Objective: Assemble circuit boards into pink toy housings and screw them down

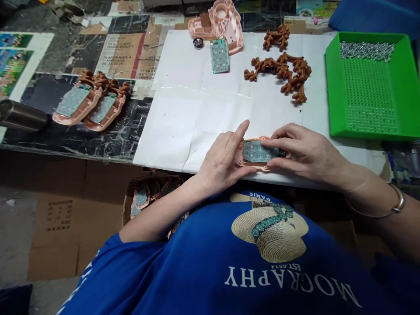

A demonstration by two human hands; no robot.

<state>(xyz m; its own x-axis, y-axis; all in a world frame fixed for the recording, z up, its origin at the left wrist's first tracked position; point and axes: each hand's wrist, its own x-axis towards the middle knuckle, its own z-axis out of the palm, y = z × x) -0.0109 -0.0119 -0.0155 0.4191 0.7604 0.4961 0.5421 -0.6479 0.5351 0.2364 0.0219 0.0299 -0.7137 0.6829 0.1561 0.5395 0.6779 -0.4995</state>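
Near the front edge of the white work surface, a pink plastic half shell [240, 161] lies between my hands. A green circuit board [255, 151] with clear keypad domes sits inside it. My left hand [219, 161] holds the shell's left end, thumb along the near edge and index finger raised. From the other side, my right hand [303, 151] grips the shell's right end, with fingertips on the board and the thumb at the near rim. The right end of the board is partly hidden under those fingers.
Brown branch-shaped plastic parts [292, 72] lie beyond my hands. At the back are another pink shell [234, 33], a wired board [219, 57] and a small speaker [198, 43]. A green tray [337, 87] of screws stands right. Two filled shells [77, 103] and a metal cylinder [24, 116] lie left.
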